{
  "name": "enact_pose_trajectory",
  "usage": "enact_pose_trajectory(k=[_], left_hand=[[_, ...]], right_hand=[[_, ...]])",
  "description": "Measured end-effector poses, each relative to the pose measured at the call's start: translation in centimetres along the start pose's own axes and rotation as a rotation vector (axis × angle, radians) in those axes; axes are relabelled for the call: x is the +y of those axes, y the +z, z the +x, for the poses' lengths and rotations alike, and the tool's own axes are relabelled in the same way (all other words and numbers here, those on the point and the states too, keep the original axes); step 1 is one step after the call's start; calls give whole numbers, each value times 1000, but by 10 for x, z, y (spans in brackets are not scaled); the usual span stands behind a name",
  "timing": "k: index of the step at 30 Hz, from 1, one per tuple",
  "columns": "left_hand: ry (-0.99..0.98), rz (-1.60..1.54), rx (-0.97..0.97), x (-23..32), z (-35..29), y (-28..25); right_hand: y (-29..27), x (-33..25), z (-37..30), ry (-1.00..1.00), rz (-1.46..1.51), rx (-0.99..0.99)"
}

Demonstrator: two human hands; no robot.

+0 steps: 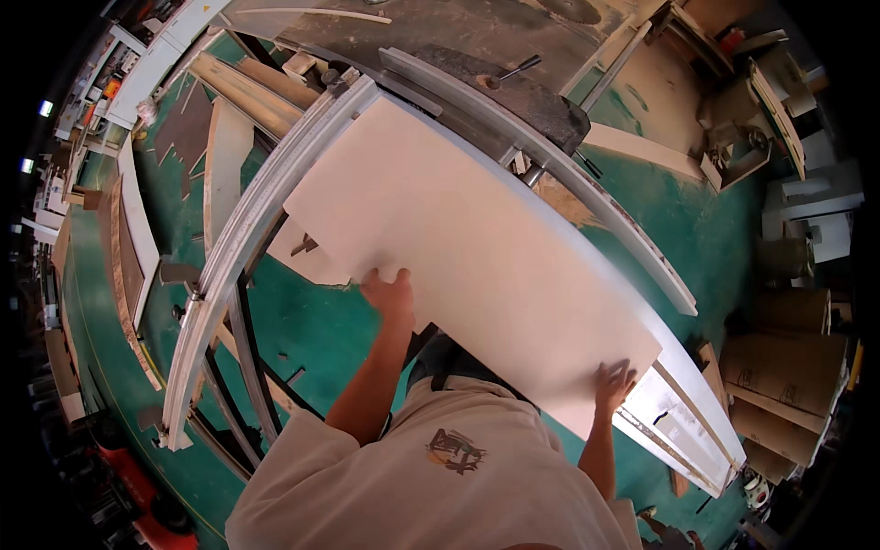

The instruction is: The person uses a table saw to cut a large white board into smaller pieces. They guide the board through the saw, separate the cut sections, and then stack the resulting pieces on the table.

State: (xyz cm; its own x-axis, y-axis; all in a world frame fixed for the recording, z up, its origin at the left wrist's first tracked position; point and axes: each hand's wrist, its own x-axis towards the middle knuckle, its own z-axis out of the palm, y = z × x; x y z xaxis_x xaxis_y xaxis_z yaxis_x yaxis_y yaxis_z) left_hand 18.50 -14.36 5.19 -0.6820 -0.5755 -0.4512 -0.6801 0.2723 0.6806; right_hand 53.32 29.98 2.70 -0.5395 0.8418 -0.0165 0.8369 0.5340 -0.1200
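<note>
A large pale board [495, 247] lies flat across the metal sliding table [674, 417] of a panel saw. My left hand [390, 291] rests at the board's near edge, beside a step cut in its outline, with fingers apart on the top face. Near the right end, my right hand [614, 385] presses on the board with its fingers spread. Along the board's left end runs a long aluminium fence [247, 215]. A smaller pale offcut [316, 263] with a dark slot sits below the board's left part, partly hidden by it.
Beyond the board stands a metal rip fence [568, 170] with a dark block [486, 87] and lever. A round saw blade [570, 9] lies at the top. Cardboard boxes [784, 367] are stacked at right. Boards [225, 174] and strips lean at left above the green floor [321, 325].
</note>
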Motion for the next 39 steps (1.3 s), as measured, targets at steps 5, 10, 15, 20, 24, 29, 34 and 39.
enact_pose_trajectory(k=[5,10,15,20,24,29,34,39], left_hand=[[19,-96,-98,8,31,15],[-78,-121,-176,63,16,37],[-157,-47,-176,84,22,42],[-180,21,-222,100,18,60],[-32,43,-228,49,48,34],[145,-113,-230,26,43,11],[613,186,238,-30,50,-26],[696,274,98,-100,-2,-51]], right_hand=[[5,-26,48,118,73,-149],[12,-31,87,189,53,-142],[19,-49,116,140,157,-134],[44,-15,125,57,82,-11],[28,-11,112,-172,150,-40],[25,-37,72,-544,207,121],[-6,-207,-7,-1111,298,-387],[16,-346,-50,-1484,369,-434]])
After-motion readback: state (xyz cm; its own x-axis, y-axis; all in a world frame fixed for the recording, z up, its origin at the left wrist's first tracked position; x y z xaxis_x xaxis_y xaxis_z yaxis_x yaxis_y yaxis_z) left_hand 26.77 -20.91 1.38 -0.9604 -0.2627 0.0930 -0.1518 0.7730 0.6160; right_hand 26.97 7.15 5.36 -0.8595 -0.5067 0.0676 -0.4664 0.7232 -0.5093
